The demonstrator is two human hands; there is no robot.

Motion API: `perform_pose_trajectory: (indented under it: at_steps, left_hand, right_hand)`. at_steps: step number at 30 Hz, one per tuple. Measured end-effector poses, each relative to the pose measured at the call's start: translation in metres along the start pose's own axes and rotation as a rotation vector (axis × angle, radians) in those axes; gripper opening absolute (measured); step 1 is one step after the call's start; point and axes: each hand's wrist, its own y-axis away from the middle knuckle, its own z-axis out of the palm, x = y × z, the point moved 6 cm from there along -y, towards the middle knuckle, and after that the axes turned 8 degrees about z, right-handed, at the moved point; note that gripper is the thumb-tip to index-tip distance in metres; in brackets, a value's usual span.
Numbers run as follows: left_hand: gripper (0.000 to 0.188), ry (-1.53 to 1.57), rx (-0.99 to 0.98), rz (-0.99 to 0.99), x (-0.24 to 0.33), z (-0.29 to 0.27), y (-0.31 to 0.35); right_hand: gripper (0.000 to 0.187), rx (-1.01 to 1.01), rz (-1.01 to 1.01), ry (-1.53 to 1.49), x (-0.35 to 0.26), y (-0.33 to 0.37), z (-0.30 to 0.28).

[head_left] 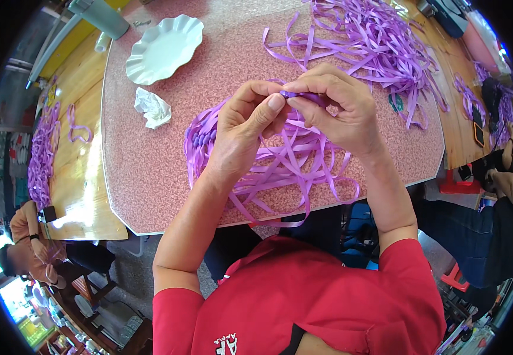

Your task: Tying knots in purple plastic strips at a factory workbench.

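My left hand (249, 118) and my right hand (346, 107) meet above the pink speckled table (150, 171), fingertips almost touching. Each pinches a purple ribbon (290, 93) between thumb and forefinger, where a small darker purple lump shows. Whether that lump is a knot or a bead, I cannot tell. Under my hands lies a tangle of lilac ribbons (280, 171), some strands hanging over the near edge. Beside my left wrist, a row of rounded purple lumps (203, 139) runs along the ribbon bundle, partly covered by my hand.
A white scalloped plate (164, 50) and a crumpled white tissue (153, 108) lie at the left. A large heap of lilac ribbons (380, 47) covers the far right. A green tumbler (99, 18) stands far left. People sit at both sides; a person (37, 248) at left handles ribbon.
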Motion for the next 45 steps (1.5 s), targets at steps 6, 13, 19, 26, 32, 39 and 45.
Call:
perform_pose_trajectory:
  at_steps: [6, 13, 19, 26, 32, 39, 45]
  left_hand:
    - [0.017, -0.006, 0.018, 0.002, 0.007, 0.002, 0.000]
    - [0.017, -0.053, 0.077, -0.005, 0.007, -0.001, 0.004]
    - [0.017, -0.069, 0.077, 0.016, 0.007, -0.003, 0.004]
    - [0.014, -0.053, 0.057, 0.042, 0.008, 0.000, 0.003]
    - [0.013, -0.070, 0.045, 0.050, 0.008, 0.002, 0.003]
    - [0.013, -0.070, 0.063, 0.011, 0.004, -0.001, 0.004]
    - [0.015, -0.043, 0.070, -0.021, 0.002, -0.002, 0.005]
  right_hand:
    - [0.020, -0.028, 0.036, -0.104, 0.004, 0.002, 0.002]
    - [0.018, -0.012, 0.197, -0.289, 0.009, 0.007, 0.008]
    - [0.016, 0.015, 0.202, -0.247, 0.010, 0.008, 0.008]
    - [0.014, 0.024, 0.299, -0.390, 0.012, 0.010, 0.010]
    - [0.013, 0.036, 0.407, -0.545, 0.015, 0.012, 0.011]
    - [0.015, 0.056, 0.386, -0.527, 0.013, 0.012, 0.012]
    - [0.019, 0.016, 0.243, -0.240, 0.013, 0.012, 0.009]
